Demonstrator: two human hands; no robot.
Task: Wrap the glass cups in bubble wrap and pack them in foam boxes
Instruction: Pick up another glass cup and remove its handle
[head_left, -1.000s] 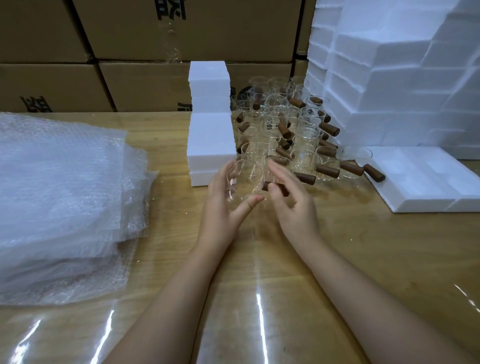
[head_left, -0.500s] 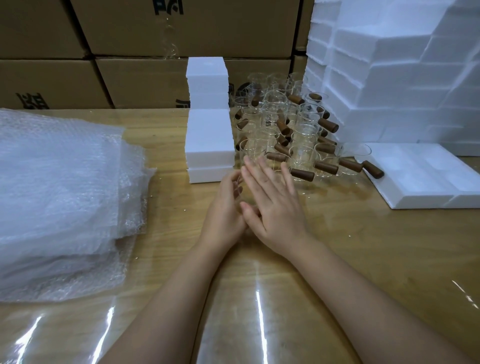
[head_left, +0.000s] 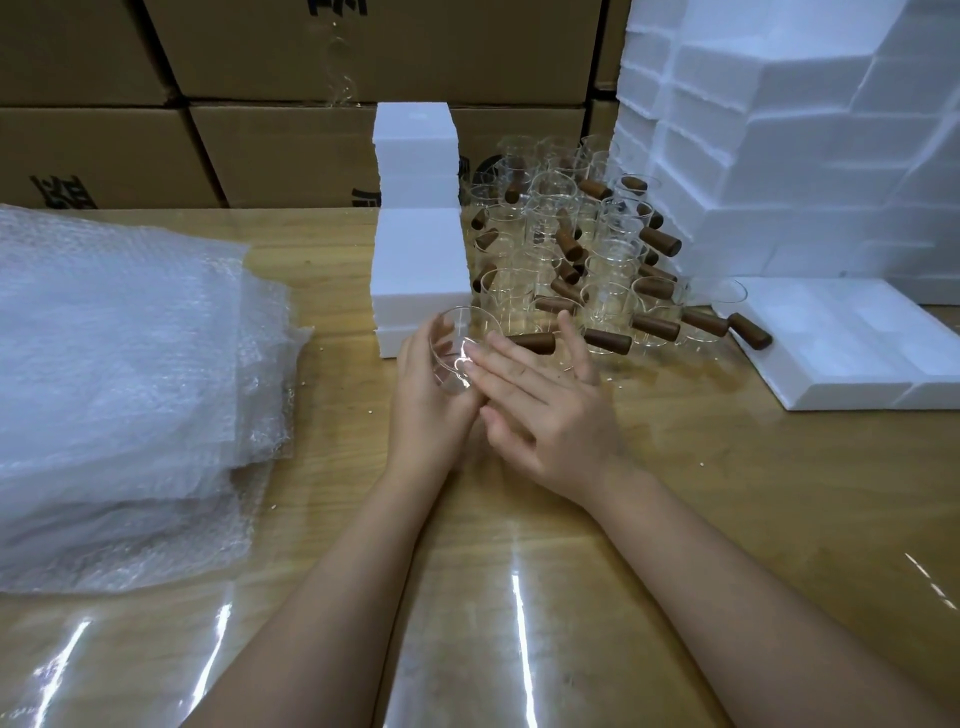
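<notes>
**A:** The left hand (head_left: 423, 415), what has it got?

**B:** A glass cup (head_left: 451, 358). Its fingers are curled round the cup, which is held tilted over the bench (head_left: 727, 493). The right hand (head_left: 545, 410) lies flat, fingers straight, with its tips against the cup, and it grips nothing.

**A:** And further out?

**B:** Bubble wrap (head_left: 119, 364) is piled on the left. Just beyond the hands stand the stacked foam boxes (head_left: 418, 260), and the other cups (head_left: 582, 260) are crowded beside them on the right. Cardboard cartons (head_left: 285, 156) line the back.
</notes>
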